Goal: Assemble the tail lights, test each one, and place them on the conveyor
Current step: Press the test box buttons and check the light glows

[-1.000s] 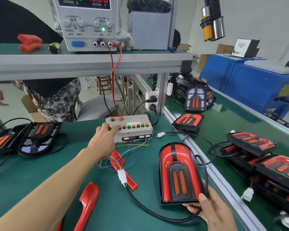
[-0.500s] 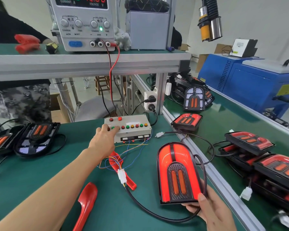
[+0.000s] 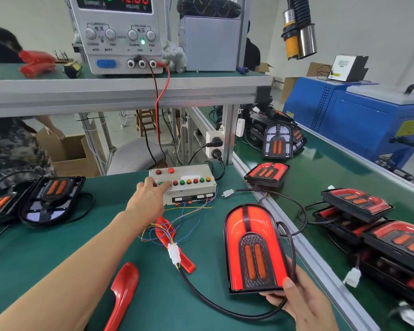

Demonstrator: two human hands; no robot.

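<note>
Red arch-shaped plastic tail light [image 3: 253, 249] glows near the green bench's right edge, right hand [image 3: 304, 306] gripping its bottom while left hand [image 3: 151, 199] fingers press the beige button box [image 3: 189, 187], so we're mid-test; next probably unplug it and move it to the conveyor [image 3: 332, 168].

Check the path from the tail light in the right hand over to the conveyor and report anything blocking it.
Nothing solid blocks it. The tail light, held by the right hand, lies beside the aluminium rail, with the conveyor just beyond. Its cable is plugged into the white connector, tethering it to the test box.
</note>
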